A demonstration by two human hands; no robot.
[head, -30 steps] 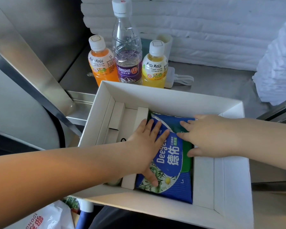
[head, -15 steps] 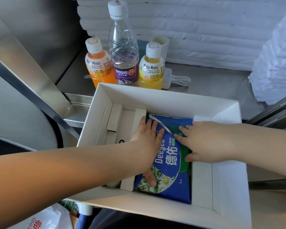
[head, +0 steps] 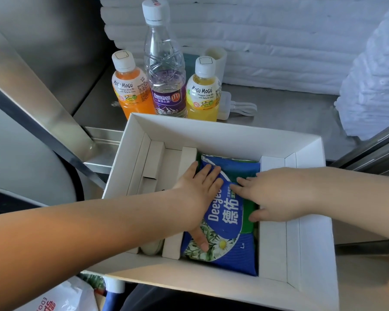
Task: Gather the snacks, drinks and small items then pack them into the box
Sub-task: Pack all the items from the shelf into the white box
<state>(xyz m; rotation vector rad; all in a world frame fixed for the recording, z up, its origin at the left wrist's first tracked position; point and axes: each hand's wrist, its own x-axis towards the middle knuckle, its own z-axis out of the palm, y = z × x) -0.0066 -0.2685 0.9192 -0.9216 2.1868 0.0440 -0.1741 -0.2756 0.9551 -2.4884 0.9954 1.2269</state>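
The job looks only partly done. One blue pack [head: 231, 250] lies in the white box [head: 222, 135]. It sits in the middle slot, between two white card walls, in the lower middle of the frame. A green edge shows along its right side. I cannot tell if that is a second pack under it. A pale round thing [head: 152, 249] sits in the slot to the left, half hidden by the arm, so I cannot tell what it is.

The drinks are not packed yet. An orange bottle [head: 130, 90], a clear water bottle [head: 164, 70] and a yellow bottle [head: 202, 95] stand in a row on the counter [head: 290, 117]. They are in the upper middle of the frame, just past the far wall of the box. A white charger [head: 234, 106] with its cord lies beside the yellow bottle, also outside the box. So I think most of the packing is left to do.

Both hands lie on top of the blue pack. The left hand [head: 198, 194] is flat with straight fingers on the left part of the pack, and its thumb points down toward the flower picture. The right hand [head: 276, 194] is flat too, with its fingertips on the right part. Neither hand grips anything. They seem to press the pack down into its slot. The fingertips of the two hands are near each other but apart.
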